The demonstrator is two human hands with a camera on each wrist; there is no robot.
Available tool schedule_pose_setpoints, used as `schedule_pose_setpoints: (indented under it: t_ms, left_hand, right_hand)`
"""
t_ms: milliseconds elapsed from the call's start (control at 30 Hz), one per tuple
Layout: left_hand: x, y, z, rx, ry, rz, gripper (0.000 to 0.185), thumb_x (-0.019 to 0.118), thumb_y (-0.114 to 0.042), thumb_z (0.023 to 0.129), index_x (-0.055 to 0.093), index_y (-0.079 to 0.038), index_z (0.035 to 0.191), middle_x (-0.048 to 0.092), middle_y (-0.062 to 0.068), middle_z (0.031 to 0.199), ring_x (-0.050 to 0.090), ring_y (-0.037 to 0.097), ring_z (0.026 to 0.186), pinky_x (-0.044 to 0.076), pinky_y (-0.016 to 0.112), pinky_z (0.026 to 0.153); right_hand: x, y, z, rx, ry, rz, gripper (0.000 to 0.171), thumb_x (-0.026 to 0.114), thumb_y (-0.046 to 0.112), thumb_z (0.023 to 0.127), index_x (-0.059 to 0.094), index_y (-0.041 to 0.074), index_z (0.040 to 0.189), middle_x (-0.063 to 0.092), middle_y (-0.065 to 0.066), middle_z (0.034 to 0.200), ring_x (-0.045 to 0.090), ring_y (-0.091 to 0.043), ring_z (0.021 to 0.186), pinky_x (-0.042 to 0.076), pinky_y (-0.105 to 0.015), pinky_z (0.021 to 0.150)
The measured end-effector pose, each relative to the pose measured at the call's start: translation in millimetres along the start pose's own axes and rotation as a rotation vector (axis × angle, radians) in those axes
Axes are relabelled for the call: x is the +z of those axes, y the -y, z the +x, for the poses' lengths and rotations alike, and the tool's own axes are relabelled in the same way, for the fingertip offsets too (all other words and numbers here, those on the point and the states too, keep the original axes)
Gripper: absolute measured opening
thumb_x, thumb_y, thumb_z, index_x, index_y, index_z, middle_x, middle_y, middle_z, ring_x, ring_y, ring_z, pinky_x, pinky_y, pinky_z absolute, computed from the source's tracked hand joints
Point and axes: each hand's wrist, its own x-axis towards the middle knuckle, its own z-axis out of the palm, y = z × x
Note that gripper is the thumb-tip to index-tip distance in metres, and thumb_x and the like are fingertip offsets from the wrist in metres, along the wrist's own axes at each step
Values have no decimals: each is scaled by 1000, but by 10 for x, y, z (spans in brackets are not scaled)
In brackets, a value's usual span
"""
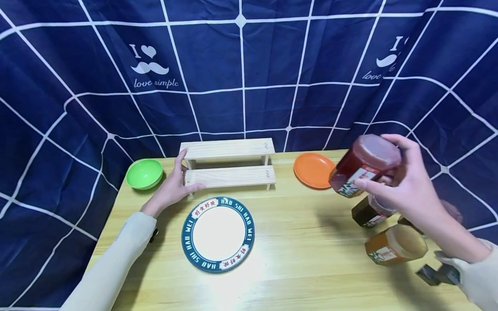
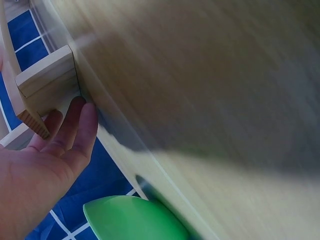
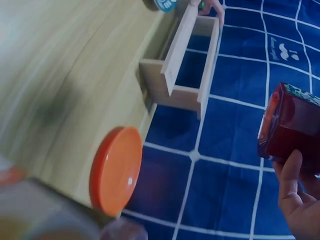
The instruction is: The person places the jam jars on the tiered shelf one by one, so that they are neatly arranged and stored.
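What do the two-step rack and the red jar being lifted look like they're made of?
The two-step rack looks like pale unfinished wood: visible grain, matte, with end grain in the left wrist view. The left hand touches its end. The red jar, gripped by the right hand, looks like clear glossy plastic or glass, hard to tell which, showing dark red contents, with a paper label.

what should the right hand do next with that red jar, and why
Probably carry the red jar leftward toward the wooden step shelf. The right hand grips it tilted in mid-air above the table, clear of the other jars, while the left hand rests against the shelf's left end, seemingly steadying it.
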Motion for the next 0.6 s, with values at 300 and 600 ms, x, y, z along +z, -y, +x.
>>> schedule_pose_setpoints:
  t_ms: [300,600]
  left_hand:
    - [-17,-5,6,12,-2,10,130,94,-28,91,-5,-28,174,57,31,129,60,43,109,46,59,101]
    - [-5,3,5,6,-5,12,130,94,-29,91,-5,-28,174,56,32,131,60,44,112,45,60,102]
  right_hand:
    - [431,-120,390,38,85,-49,101,84,-20,83,36,23,162,57,-15,139,68,-20,102,56,-19,78]
    - [898,-248,760,2,198,-150,100,89,-5,87,32,23,164,59,-12,138,67,-26,111,60,-26,77]
